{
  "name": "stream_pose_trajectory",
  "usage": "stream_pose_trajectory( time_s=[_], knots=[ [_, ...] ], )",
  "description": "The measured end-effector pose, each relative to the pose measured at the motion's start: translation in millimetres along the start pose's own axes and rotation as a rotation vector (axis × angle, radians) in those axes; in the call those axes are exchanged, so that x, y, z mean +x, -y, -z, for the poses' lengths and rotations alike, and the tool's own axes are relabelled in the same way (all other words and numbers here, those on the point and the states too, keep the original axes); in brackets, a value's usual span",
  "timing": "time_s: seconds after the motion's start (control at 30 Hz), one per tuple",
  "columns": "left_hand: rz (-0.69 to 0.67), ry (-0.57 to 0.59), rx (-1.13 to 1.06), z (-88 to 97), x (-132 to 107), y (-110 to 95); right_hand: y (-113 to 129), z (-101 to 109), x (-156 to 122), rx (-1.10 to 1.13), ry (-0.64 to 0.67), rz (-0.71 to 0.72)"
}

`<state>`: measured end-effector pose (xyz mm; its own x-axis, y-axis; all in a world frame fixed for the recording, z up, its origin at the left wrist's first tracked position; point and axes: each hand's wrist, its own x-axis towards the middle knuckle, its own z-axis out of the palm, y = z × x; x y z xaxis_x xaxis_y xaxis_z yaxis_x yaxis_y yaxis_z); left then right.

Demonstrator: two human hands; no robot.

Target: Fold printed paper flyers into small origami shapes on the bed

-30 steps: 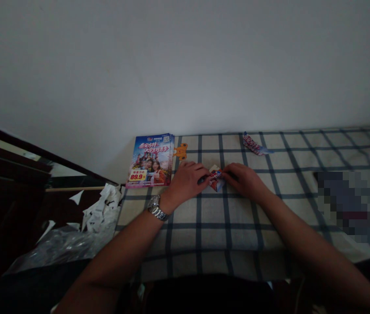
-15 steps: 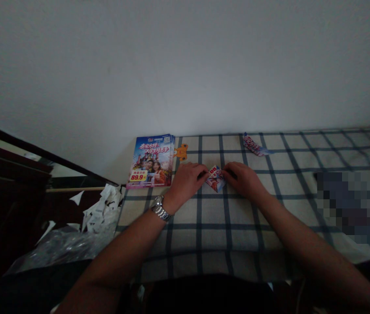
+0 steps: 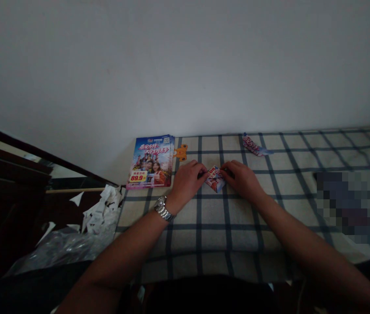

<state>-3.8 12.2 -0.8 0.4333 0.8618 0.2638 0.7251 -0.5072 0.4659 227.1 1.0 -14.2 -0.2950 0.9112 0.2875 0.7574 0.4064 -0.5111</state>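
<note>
A small folded piece of printed paper (image 3: 215,180) is held low over the checked cloth, its lower end coming to a point. My left hand (image 3: 190,178), with a metal watch (image 3: 163,208) on the wrist, pinches its left edge between thumb and fingertips. From the other side my right hand (image 3: 241,179) grips the right edge the same way. The fingertips hide both side corners of the paper. Left of my hands lies a stack of colourful flyers (image 3: 150,161). Another folded or crumpled printed paper (image 3: 254,146) rests farther back on the right.
A checked cloth (image 3: 185,235) covers the surface, which meets a pale wall (image 3: 204,65) behind. An orange bear figure (image 3: 180,152) shows beside the flyers. White paper scraps (image 3: 101,211) and clear plastic (image 3: 63,244) lie lower left. A blurred-out patch (image 3: 355,207) covers something on the right.
The paper's upper flap sits lower and looks more turned down than before. My right hand has shifted slightly left; both hands keep their pinch on the paper.
</note>
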Motion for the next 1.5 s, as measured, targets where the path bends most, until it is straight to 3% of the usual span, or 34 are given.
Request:
stream_pose_trajectory(
  time_s=[0.4, 0.73, 0.97, 1.2, 1.5],
  knots=[
    [-0.013, 0.007, -0.023, 0.2, 2.6, 1.5, 1.9, -8.9, -2.4, -0.154, -0.049, 0.076],
    [-0.047, -0.012, 0.004, -1.2, 0.3, 3.1, 0.6, -10.2, 0.1, -0.073, -0.037, 0.103],
    [-0.095, -0.025, -0.064, -2.1, 1.5, 4.4, -0.9, -8.5, 0.3, 0.088, -0.025, 0.034],
    [0.009, 0.029, -0.345, -5.6, 0.0, 2.3, 2.2, -4.4, -1.7, 0.284, -0.057, -0.059],
    [0.034, -0.069, -0.605, -9.9, 1.3, 6.9, 7.4, -1.4, 0.7, 0.604, 0.015, -0.137]
  ],
)
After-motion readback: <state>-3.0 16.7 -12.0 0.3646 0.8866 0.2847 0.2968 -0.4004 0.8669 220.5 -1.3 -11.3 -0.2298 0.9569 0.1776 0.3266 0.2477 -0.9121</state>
